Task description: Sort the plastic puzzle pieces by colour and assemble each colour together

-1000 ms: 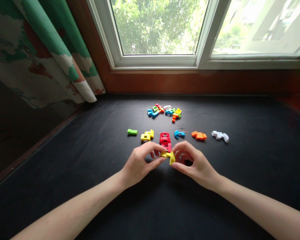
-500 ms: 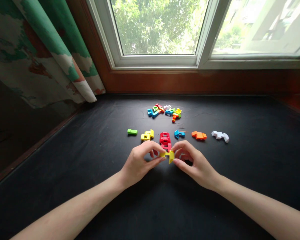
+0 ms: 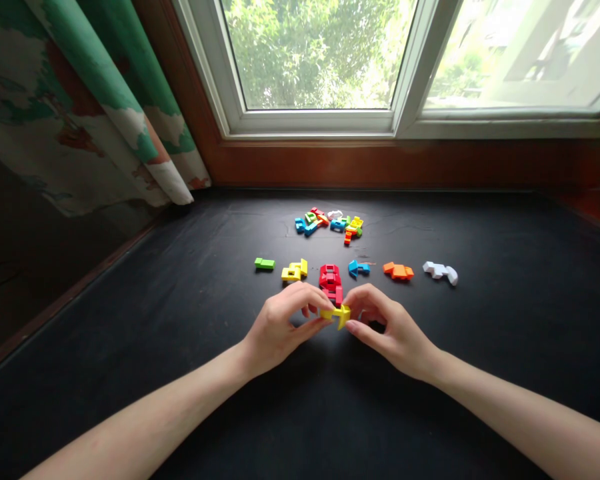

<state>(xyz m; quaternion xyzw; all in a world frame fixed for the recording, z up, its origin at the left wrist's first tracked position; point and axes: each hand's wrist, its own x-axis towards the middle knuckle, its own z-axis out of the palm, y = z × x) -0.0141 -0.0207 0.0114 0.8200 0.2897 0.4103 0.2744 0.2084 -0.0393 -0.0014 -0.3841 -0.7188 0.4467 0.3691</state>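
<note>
Both hands are pinching a small yellow plastic block piece (image 3: 337, 315) just in front of the row of pieces. My left hand (image 3: 285, 327) holds its left end between thumb and fingers. My right hand (image 3: 385, 330) grips its angled right end. Directly behind my left fingertips lies a red interlocked block piece (image 3: 331, 280), and my fingers partly hide its near end. A second yellow piece (image 3: 295, 271) lies to the left of it, and a blue piece (image 3: 359, 269) to the right.
The row also holds a green piece (image 3: 265, 264), an orange piece (image 3: 398, 271) and a white piece (image 3: 440, 273). Behind it lies a mixed heap of coloured pieces (image 3: 327, 223). All of this rests on a black surface (image 3: 130, 333) below a wooden window frame (image 3: 380, 163), with a curtain (image 3: 95, 100) at left.
The yellow piece has twisted slightly in my fingers, its angled end turning. My hands have shifted only a little. The pieces on the surface have not moved.
</note>
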